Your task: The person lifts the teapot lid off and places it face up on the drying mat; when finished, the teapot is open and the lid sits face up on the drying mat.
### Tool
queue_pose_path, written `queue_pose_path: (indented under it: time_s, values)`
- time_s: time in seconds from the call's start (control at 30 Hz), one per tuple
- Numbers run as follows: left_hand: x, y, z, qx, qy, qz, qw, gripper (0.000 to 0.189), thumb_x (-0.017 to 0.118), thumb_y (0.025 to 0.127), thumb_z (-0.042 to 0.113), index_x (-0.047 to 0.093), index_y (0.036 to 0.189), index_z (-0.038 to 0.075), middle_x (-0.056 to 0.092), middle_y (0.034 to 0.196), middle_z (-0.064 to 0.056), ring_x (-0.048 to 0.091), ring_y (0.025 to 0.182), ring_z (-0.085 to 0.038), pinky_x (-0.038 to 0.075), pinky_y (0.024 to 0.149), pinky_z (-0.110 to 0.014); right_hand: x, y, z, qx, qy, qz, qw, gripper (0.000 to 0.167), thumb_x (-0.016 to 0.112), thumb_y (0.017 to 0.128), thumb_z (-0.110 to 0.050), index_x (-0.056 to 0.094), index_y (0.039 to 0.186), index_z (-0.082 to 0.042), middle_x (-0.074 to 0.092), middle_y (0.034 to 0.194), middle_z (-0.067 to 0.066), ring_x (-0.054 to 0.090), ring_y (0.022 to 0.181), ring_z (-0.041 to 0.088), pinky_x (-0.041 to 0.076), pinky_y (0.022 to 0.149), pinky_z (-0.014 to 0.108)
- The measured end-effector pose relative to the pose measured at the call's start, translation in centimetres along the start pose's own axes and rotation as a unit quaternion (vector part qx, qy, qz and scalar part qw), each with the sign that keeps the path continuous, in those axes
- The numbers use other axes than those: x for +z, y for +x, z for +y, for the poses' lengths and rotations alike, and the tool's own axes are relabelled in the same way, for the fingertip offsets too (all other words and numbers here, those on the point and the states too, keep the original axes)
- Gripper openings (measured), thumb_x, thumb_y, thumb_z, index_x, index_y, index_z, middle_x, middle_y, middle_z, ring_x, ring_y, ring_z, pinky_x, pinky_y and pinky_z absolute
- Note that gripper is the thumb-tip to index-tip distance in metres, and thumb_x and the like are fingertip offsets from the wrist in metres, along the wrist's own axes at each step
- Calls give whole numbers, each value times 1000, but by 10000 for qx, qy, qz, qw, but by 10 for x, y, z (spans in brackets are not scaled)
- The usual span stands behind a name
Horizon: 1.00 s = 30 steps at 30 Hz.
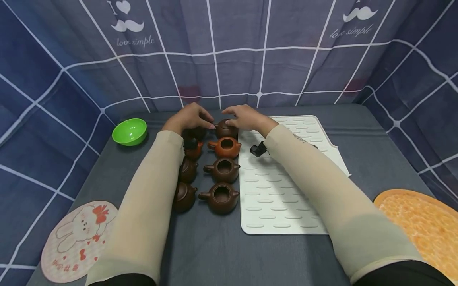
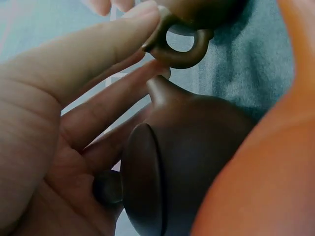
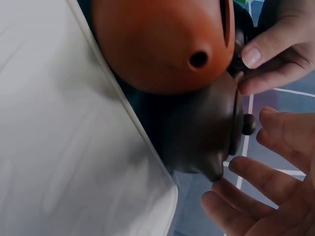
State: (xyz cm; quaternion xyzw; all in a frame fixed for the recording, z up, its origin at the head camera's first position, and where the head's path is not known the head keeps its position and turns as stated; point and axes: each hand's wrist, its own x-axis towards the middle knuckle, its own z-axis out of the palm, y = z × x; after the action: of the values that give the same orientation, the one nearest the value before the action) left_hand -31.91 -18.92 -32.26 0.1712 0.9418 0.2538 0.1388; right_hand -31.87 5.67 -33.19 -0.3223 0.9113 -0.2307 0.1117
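Two hands [image 1: 189,118] [image 1: 247,118], half-curled, at teapot [image 1: 226,129]

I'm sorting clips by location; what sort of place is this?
Probably a staged tabletop booth: printed cloth hangs on three sides of a grey work surface holding rows of teapots and a white mat.

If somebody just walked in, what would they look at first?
Probably the bright green bowl at the far left, because nothing else is that color. Next come the two rows of brown and orange teapots in the middle, with the left hand and right hand at the far end, beside the big white mat.
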Motion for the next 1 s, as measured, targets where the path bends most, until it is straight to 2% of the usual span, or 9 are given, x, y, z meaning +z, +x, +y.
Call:
queue_pose_path:
  time_s: [0.33,0.67,1.0]
  values:
    - [3,4,-5,17,-161,-51,9999,31,86,93,19,80,121,6,76,117,-9,68,111,-27,50,102,-44,10,4,0,-3,44,101,9999,42,63,109,-22,61,150,-10,60,149,7,50,140,27,37,114,40]
    - [5,6,-6,31,-99,114,9999,24,86,92,18,83,114,7,78,111,-8,68,105,-25,50,99,-42,11,4,3,-116,31,321,9994,38,65,108,-18,66,144,-8,65,142,7,55,135,27,39,113,39]
    - [7,11,-7,4,45,168,9998,24,85,93,19,83,113,6,78,110,-8,66,105,-24,48,102,-42,15,4,3,153,179,497,9985,36,69,105,-19,70,140,-9,68,137,7,56,133,27,43,109,39]
